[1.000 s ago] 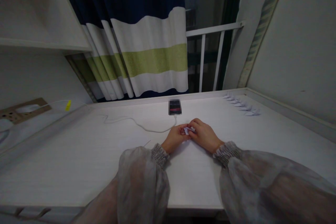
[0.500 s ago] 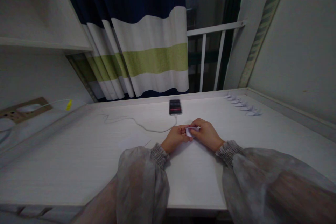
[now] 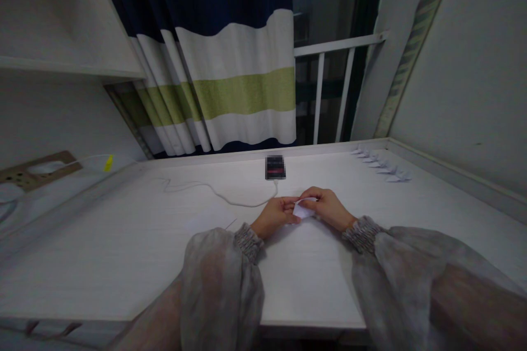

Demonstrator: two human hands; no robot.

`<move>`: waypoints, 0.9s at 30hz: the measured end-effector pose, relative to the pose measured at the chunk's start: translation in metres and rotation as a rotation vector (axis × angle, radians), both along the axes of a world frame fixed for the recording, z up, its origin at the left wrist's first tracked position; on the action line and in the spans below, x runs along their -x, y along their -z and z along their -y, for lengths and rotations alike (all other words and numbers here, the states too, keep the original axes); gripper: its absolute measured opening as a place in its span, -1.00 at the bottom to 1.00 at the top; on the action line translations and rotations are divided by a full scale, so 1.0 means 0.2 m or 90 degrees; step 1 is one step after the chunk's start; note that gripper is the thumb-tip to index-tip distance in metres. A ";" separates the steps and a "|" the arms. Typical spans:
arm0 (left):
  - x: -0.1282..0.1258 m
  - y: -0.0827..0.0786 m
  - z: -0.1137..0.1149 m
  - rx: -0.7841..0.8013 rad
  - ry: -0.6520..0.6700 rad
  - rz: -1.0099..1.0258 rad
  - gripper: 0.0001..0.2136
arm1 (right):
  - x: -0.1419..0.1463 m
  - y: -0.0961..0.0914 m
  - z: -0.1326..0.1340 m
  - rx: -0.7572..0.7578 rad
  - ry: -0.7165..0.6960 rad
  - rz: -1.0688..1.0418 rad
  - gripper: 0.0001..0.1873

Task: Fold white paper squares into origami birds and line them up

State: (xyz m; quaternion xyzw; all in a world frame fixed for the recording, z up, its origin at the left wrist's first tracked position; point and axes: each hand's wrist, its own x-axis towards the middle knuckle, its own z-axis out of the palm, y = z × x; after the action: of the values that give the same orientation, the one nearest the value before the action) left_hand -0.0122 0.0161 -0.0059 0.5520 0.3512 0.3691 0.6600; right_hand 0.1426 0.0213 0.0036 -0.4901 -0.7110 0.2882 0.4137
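Note:
A small folded piece of white paper (image 3: 303,210) is held between my two hands, just above the white desk. My left hand (image 3: 276,215) grips its left side, thumb low and fingers along the upper edge. My right hand (image 3: 328,207) pinches the paper's top right part between thumb and fingers. Loose grey sleeves with gathered cuffs cover both forearms. Some of the paper is hidden behind my fingers, so its exact folded shape cannot be made out.
Several white folded paper figures (image 3: 385,167) stand in a row at the back right. A blurred dark device (image 3: 275,168) with a white cable (image 3: 230,201) lies beyond my hands. White paper (image 3: 209,218) and a thin dark stick (image 3: 231,224) lie left. A power strip (image 3: 37,173) is far left.
More of the paper's face shows now, as a wider flap between my hands. My right hand has shifted slightly to the right; the left stays nearly in place.

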 end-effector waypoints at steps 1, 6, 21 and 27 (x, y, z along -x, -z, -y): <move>0.00 0.00 0.00 -0.002 -0.002 0.003 -0.45 | 0.00 0.00 0.00 -0.004 -0.004 -0.002 -0.87; 0.00 -0.02 0.02 -0.020 0.000 0.016 -0.54 | -0.01 0.01 0.00 -0.038 -0.021 0.005 -0.85; -0.01 -0.01 0.00 -0.038 -0.090 0.046 -0.64 | 0.00 -0.01 0.03 -0.069 -0.036 -0.024 -0.85; -0.01 -0.02 0.01 -0.037 -0.094 0.033 -0.60 | 0.00 -0.01 0.03 -0.048 -0.040 -0.055 -0.89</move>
State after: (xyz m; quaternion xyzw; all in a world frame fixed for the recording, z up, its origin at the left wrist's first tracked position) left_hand -0.0093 0.0149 -0.0015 0.5337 0.3627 0.4413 0.6236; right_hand 0.1418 0.0149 0.0057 -0.4390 -0.7178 0.2951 0.4527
